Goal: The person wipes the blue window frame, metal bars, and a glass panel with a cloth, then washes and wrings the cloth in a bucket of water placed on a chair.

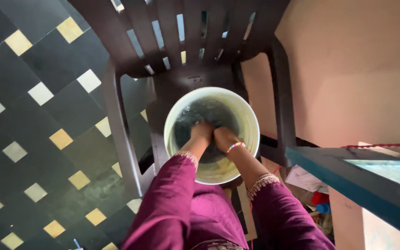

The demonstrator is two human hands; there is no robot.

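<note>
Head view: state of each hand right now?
Left hand: plunged into the round white plastic bucket of dark contents; grip cannot be told.
Right hand: in the same bucket beside it; grip cannot be told.

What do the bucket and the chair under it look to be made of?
The bucket looks like cream plastic: thin, smooth, slightly glossy wall. The chair looks like moulded dark brown plastic, with a one-piece slatted back and dull sheen. Both hands, left hand and right hand, are inside the bucket, on something dark I cannot identify.
</note>
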